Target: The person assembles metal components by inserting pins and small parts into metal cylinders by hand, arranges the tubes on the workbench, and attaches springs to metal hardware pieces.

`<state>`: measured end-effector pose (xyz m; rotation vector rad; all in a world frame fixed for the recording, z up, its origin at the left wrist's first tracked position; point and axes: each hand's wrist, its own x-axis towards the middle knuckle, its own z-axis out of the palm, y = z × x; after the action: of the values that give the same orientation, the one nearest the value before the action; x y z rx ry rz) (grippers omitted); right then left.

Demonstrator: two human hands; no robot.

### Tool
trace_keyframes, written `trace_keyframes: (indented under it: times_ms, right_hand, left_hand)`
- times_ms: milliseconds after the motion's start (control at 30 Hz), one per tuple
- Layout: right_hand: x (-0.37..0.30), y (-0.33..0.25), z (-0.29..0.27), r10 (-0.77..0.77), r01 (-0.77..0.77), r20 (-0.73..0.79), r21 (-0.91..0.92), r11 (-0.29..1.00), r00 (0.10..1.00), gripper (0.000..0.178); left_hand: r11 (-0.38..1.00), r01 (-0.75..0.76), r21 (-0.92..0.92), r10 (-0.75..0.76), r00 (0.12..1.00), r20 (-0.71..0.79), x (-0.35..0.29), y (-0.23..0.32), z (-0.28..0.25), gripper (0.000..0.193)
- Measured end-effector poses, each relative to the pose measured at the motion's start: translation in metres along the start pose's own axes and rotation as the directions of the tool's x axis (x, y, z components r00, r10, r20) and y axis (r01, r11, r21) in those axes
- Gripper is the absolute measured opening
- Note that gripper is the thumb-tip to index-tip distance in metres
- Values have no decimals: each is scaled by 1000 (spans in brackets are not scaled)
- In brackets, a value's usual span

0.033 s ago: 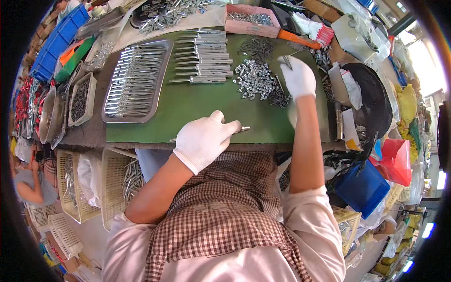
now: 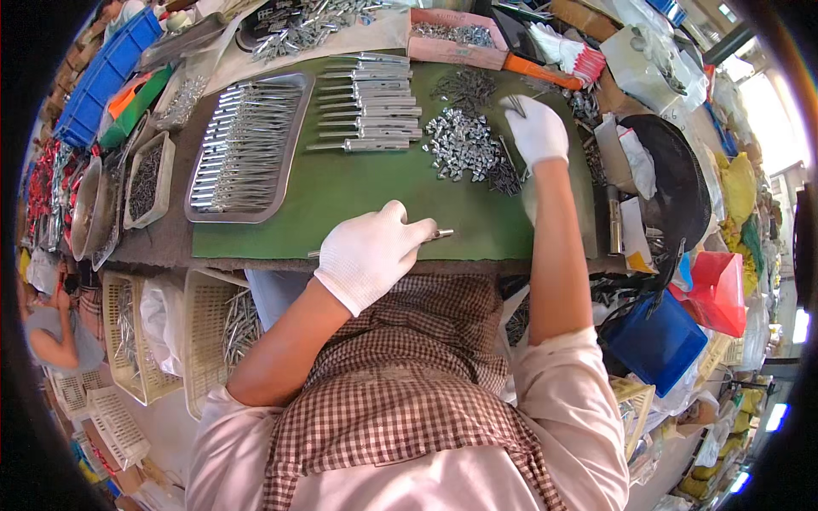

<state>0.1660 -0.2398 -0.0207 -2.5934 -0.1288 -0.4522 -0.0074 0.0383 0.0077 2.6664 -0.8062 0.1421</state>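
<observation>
My left hand (image 2: 371,247), in a white knit glove, is closed around a slim silver metal rod (image 2: 440,234) near the front edge of the green mat (image 2: 256,241). Both rod ends stick out past the glove; its middle is hidden. Also gloved, my right hand (image 2: 537,132) is over the mat's far right, its fingers pinched on a small dark pin-like piece (image 2: 515,104). Beside it lie a pile of short silver metal fittings (image 2: 457,143), a heap of dark pins (image 2: 464,87) and a smaller dark heap (image 2: 504,178). Silver rods with thicker sleeves (image 2: 375,111) lie in a row, left of the fittings.
A steel tray (image 2: 281,204) of slender rods sits on the mat's left. Behind are a pink parts box (image 2: 460,53) and white gloves (image 2: 562,51). A black basin (image 2: 686,179) stands to the right, and cream baskets (image 2: 198,358) are below the table at left.
My right hand has shifted slightly away from me and to the left, with the dark piece in its fingers. My left hand and the rod stay in place.
</observation>
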Motion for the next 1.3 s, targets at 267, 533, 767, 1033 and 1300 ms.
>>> trace_keyframes:
  times_ms: [267,533,767,1033,1300]
  right_hand:
    - [38,-5,14,96,-62,142,-223,973,985,27]
    - [-34,-34,-9,-101,101,45,1,995,994,25]
    - [-129,-82,-8,-146,125,62,266,956,987,17]
    - [-144,-104,-32,-169,66,300,325,943,939,13]
    - [-149,-111,-25,-161,97,232,263,960,959,15]
  left_hand:
    - [999,36,7,-36,995,92,5,-4,0,21]
    - [999,36,24,-39,993,116,6,-7,1,21]
    - [999,49,-10,-48,995,90,9,-7,1,22]
    - [997,81,-18,-79,992,96,9,-6,1,25]
    - [996,84,-35,-81,992,92,8,-5,1,23]
